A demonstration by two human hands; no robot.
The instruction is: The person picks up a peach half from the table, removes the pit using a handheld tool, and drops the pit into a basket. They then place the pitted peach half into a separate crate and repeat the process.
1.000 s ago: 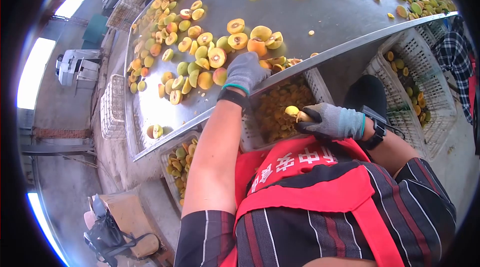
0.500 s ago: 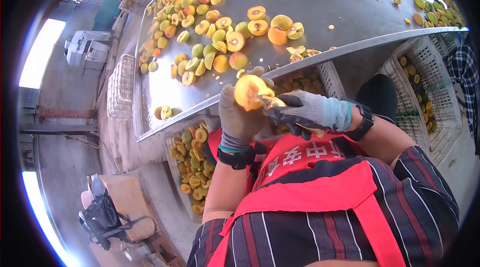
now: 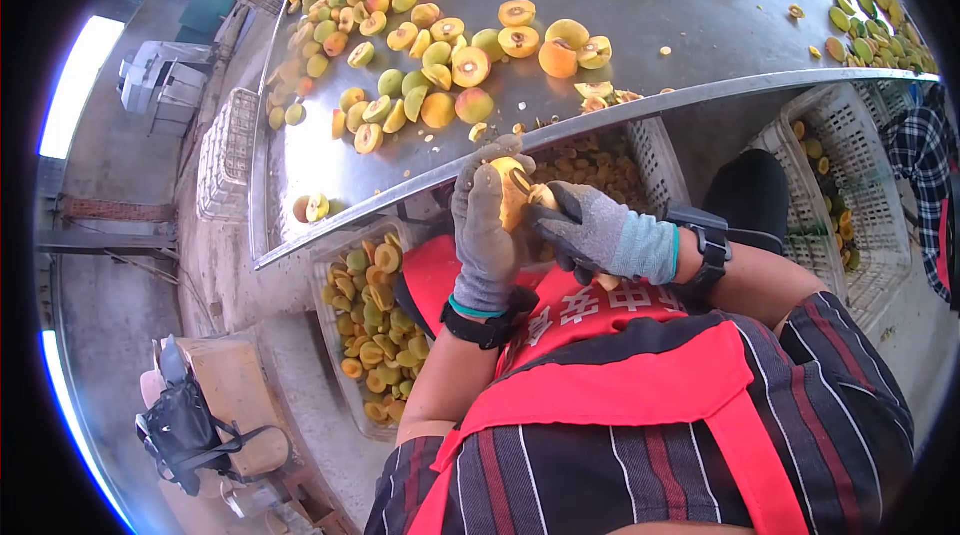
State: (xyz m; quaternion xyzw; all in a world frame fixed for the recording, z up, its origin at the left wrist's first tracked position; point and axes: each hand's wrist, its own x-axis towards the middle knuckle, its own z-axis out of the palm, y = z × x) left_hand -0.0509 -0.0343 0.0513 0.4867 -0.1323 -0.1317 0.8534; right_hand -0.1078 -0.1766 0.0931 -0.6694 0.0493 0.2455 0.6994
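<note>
My left hand (image 3: pixel 485 220), in a grey glove, is wrapped around a yellow peach half (image 3: pixel 512 197), its cut side turned toward my right hand. Closed in my right hand (image 3: pixel 592 227), also gloved, is a pitting knife (image 3: pixel 543 196) with a pale wooden handle. Its small curved metal tip meets the peach flesh; how deep it sits cannot be seen. Both hands are just off the near edge of the metal table (image 3: pixel 640 45), where many halved peaches (image 3: pixel 471 66) lie, several with stones showing. A crate of peach pieces (image 3: pixel 590 170) is partly hidden beneath my hands.
To the left below the table stands a crate of peach halves (image 3: pixel 375 335). White plastic crates (image 3: pixel 865 175) are at the right, near a person's checked sleeve (image 3: pixel 915 150). A black bag (image 3: pixel 190 425) rests by a cardboard box (image 3: pixel 235 385). The table has a raised metal rim (image 3: pixel 420 197).
My left hand has turned the peach half so its cut face points more to the right. The knife tip now lies against it. The view has shifted slightly.
</note>
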